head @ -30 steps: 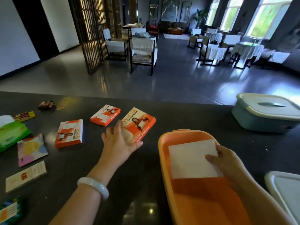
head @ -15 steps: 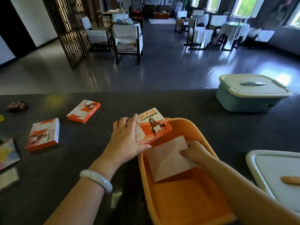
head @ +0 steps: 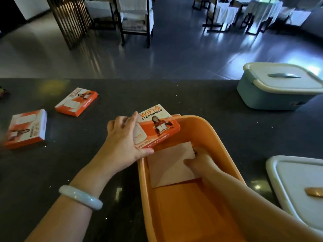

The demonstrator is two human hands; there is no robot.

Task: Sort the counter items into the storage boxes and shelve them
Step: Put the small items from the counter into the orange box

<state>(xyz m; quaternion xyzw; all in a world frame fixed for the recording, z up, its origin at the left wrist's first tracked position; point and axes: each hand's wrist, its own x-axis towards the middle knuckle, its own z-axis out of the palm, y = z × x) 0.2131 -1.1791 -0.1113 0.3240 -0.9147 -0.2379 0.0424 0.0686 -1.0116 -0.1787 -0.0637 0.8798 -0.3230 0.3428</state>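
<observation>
Far beyond the grip we see a glossy grey tiled floor (head: 174, 55). Beyond and left of the grip stands a brown wooden lattice screen (head: 70, 20), with a dark-framed chair with white cushions (head: 134, 16) beside it. Beyond and right are tables draped in white cloth (head: 258, 11) (partly cropped). Nearer us than the grip, we see a pale green bangle (head: 80, 197).

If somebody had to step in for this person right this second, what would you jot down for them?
Left hand grips a WiFi box at the far rim of the open orange bin.
Right hand is inside the bin, on a flat white packet.
Done: packet in the bin.
Left: drop this box in, then the two matching boxes on the counter. Bin lid lies off at right; teal bin is lidded. Nothing shelved.
</observation>
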